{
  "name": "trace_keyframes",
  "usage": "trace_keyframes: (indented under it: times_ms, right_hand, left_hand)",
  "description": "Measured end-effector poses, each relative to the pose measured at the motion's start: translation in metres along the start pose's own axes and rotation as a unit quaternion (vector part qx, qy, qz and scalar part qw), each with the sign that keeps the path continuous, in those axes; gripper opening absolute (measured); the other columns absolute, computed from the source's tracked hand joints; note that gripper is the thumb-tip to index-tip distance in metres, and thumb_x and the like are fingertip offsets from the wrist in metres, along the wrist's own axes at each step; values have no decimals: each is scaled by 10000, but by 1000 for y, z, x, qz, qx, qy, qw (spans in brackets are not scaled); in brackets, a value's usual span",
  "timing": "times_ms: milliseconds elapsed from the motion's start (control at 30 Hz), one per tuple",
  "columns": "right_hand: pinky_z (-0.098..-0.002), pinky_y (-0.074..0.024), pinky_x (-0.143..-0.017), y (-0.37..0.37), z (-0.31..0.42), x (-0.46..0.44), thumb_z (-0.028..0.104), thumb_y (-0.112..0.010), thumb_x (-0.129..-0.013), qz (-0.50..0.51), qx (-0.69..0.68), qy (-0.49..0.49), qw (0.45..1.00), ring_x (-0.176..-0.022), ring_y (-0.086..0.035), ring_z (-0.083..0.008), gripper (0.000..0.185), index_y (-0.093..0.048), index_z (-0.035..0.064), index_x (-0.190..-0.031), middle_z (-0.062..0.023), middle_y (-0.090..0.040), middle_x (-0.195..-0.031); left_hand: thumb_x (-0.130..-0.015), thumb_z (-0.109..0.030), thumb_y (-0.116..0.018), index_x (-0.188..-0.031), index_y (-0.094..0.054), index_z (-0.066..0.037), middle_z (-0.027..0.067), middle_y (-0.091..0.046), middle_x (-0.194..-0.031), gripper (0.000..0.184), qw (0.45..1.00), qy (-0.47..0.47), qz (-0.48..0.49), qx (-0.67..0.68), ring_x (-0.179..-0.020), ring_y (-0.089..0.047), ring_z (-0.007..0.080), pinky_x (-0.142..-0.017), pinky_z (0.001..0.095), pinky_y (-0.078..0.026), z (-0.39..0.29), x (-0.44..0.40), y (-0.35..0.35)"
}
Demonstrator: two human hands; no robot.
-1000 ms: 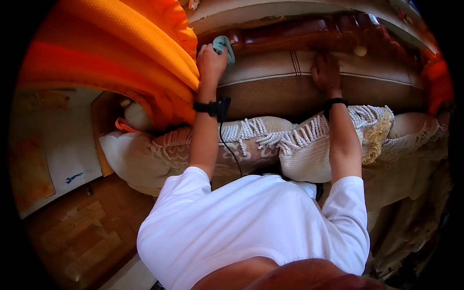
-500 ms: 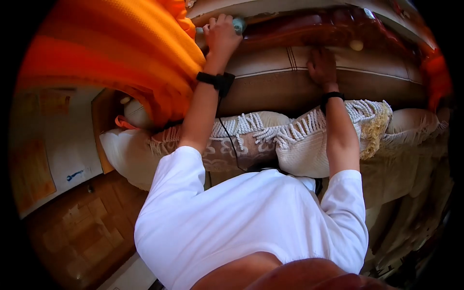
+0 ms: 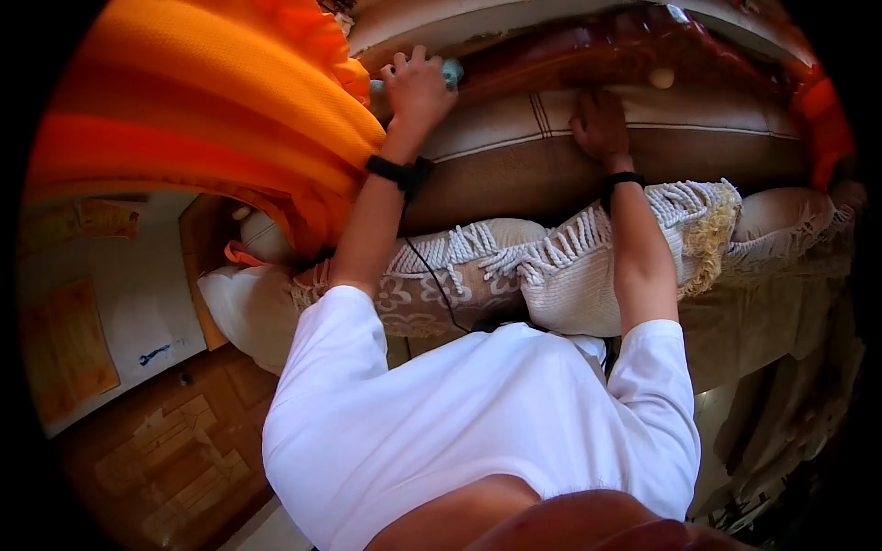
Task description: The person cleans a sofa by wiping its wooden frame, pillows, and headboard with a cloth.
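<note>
A green cloth (image 3: 450,73) is bunched under my left hand (image 3: 418,90), whose bent fingers close on it at the left end of the dark red polished wood rail (image 3: 588,50). Beside that hand hangs the orange curtain (image 3: 248,83). My right hand (image 3: 602,127) rests on the tan padded backrest (image 3: 496,124) just below the rail, near its dark stitched seam. Its fingers lie spread on the padding, and nothing shows in them. A round pale knob (image 3: 661,78) sits on the rail to its right.
Cushions with white rope fringe (image 3: 574,289) lie along the seat below my forearms. A black cable (image 3: 432,275) runs down from my left wrist. At the left are a pale panel with papers (image 3: 152,303) and a brown patterned floor (image 3: 184,450).
My left hand has moved up and right with the green cloth, from the curtain's edge to the rail's end. The right hand stays on the backrest. The view has shifted slightly.
</note>
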State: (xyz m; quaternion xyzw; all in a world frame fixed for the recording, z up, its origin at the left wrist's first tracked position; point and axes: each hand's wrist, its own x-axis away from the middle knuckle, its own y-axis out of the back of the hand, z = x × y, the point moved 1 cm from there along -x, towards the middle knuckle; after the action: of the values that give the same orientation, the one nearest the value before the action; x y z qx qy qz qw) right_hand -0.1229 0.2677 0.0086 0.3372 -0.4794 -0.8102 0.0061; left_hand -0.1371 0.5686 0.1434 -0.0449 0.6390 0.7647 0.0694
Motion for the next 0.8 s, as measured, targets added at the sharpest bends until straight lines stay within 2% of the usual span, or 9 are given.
trace_keyframes:
  times_ms: [67,267,367,433,500,533,567,633,800]
  right_hand:
    - [-522,-430,-810,-4,-3,-1,219,-598,-774,20,12,-8,1000,-923,-529,-414,304,-579,50,-1026,-213,-558,-984]
    - [-526,-432,-812,6,6,-3,224,-585,-781,34,11,7,999,-941,-533,-408,303,-571,61,-1036,-205,-555,-1007]
    - [-523,-431,-822,-1,4,-5,239,-584,-784,21,3,12,1000,-955,-535,-401,303,-571,73,-1036,-196,-556,-1007]
    - [-520,-430,-829,-4,-2,-2,245,-584,-785,27,12,7,1000,-962,-535,-397,298,-573,79,-1032,-190,-558,-1004]
    - [-517,-428,-834,-7,-3,4,252,-588,-779,5,19,-1,1000,-961,-536,-392,290,-578,83,-1015,-183,-558,-1001]
    - [-517,-428,-834,-7,-2,4,252,-588,-779,6,16,-3,1000,-961,-536,-392,290,-578,83,-1015,-183,-558,-1001]
    - [-519,-428,-835,-8,-2,3,251,-589,-779,11,5,-11,1000,-954,-538,-394,278,-580,83,-1000,-182,-557,-997]
    - [-521,-427,-836,-6,-2,5,251,-589,-779,32,-11,-4,999,-947,-539,-395,266,-583,82,-985,-181,-556,-993]
    - [-520,-435,-835,-3,1,-6,265,-597,-773,5,-4,6,1000,-933,-552,-386,254,-593,80,-947,-180,-565,-974]
  left_hand:
    - [-753,-342,-716,-1061,-715,-127,73,-593,-1156,375,999,-3,-34,-22,-1097,-543,301,-911,487,-403,-2,-5,4]
    - [-733,-313,-711,-981,-745,-105,69,-634,-1103,326,999,-27,23,-22,-1081,-557,308,-890,474,-404,1,5,18]
    - [-730,-318,-711,-983,-743,-91,83,-635,-1114,342,998,8,59,-2,-1087,-557,310,-900,476,-401,-7,26,11]
    - [-729,-320,-720,-1006,-735,-89,96,-631,-1123,361,989,-10,144,-19,-1090,-554,327,-908,492,-407,-14,47,-11]
    - [-745,-330,-719,-1049,-719,-99,109,-607,-1162,381,986,45,126,102,-1123,-530,342,-924,503,-408,-21,84,-53]
    - [-766,-307,-720,-1156,-680,-106,131,-548,-1246,440,986,59,87,131,-1157,-487,372,-942,518,-408,-25,99,-52]
    - [-766,-307,-720,-1156,-680,-106,131,-548,-1246,440,986,58,88,129,-1157,-487,372,-942,518,-408,-29,106,-52]
    - [-780,-283,-726,-1285,-603,-114,164,-471,-1334,547,959,162,68,222,-1214,-426,399,-989,530,-390,-41,130,-56]
    - [-797,-257,-720,-1394,-499,-137,207,-411,-1395,648,963,165,48,207,-1259,-366,443,-1030,536,-370,-82,147,-53]
